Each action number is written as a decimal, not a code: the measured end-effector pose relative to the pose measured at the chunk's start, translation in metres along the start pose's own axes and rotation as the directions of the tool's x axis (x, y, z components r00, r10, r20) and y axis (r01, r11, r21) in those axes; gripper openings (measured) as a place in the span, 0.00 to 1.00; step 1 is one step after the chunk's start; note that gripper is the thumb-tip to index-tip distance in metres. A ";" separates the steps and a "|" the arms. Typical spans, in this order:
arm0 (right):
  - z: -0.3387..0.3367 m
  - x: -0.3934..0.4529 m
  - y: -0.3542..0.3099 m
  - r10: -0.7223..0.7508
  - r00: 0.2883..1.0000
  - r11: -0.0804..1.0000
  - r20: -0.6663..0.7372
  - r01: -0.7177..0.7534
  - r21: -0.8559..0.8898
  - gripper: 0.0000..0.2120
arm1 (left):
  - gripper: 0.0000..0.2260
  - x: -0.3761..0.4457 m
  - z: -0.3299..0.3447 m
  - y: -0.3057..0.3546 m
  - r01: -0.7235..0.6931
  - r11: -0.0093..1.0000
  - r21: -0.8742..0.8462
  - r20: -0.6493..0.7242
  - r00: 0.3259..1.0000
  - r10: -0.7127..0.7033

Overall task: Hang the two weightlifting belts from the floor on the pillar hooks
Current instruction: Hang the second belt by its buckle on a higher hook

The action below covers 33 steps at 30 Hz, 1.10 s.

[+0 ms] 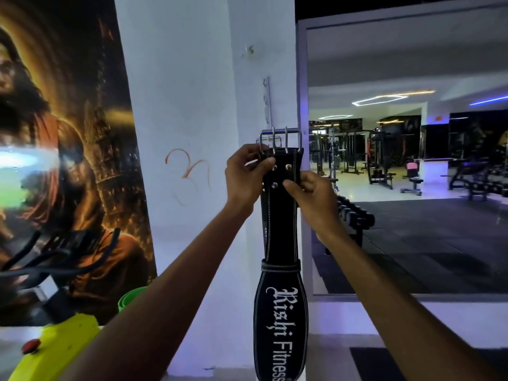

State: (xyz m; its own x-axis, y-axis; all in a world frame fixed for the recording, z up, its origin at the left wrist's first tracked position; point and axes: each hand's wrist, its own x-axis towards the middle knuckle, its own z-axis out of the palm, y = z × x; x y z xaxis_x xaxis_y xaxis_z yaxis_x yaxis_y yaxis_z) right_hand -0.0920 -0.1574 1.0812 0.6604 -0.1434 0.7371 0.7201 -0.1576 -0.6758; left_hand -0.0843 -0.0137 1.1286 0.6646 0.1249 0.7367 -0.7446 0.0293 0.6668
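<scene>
A black weightlifting belt (pixel 280 232) with white stitching and white lettering hangs straight down against the white pillar (pixel 189 105). Its steel two-prong buckle (pixel 280 140) is at the top, level with the bottom of a metal hook rail (pixel 267 100) fixed to the pillar. My left hand (pixel 246 174) pinches the belt's upper left edge just below the buckle. My right hand (pixel 310 191) grips the right edge by the rivets. Part of a second metal buckle shows behind the first one at the left. A single hook (pixel 250 50) sits higher on the pillar.
A large wall mirror (pixel 412 160) to the right reflects gym machines and a dumbbell rack. A poster (pixel 60 147) covers the wall at left. An exercise bike with black handlebars (pixel 55 259) and a yellow frame (pixel 63 342) stands at lower left.
</scene>
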 end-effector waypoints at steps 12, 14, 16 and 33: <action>0.005 -0.103 0.079 0.154 0.988 0.956 -0.008 -0.147 0.256 0.12 | 0.08 0.024 -0.006 0.022 -0.007 1.000 0.004 -0.080 0.997 0.007; 0.004 -0.121 0.089 0.189 0.978 0.959 0.088 -0.203 0.197 0.14 | 0.08 0.022 -0.007 0.021 -0.008 1.000 0.000 -0.100 0.995 0.008; 0.000 -0.146 0.102 0.251 0.956 0.958 0.152 -0.267 0.102 0.11 | 0.08 0.024 -0.009 0.023 -0.019 1.000 -0.020 -0.131 0.991 0.016; -0.002 -0.134 0.069 0.361 0.914 0.905 0.187 -0.392 0.166 0.06 | 0.08 0.015 -0.016 0.031 -0.022 0.999 0.032 -0.188 0.982 0.028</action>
State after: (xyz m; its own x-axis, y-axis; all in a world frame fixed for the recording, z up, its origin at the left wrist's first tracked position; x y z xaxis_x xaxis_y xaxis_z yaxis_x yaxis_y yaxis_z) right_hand -0.1314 -0.1509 0.9362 0.9031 -0.0050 0.4294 0.4285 0.0756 -0.9004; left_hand -0.0982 0.0046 1.1586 0.6204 0.3095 0.7207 -0.7567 -0.0055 0.6537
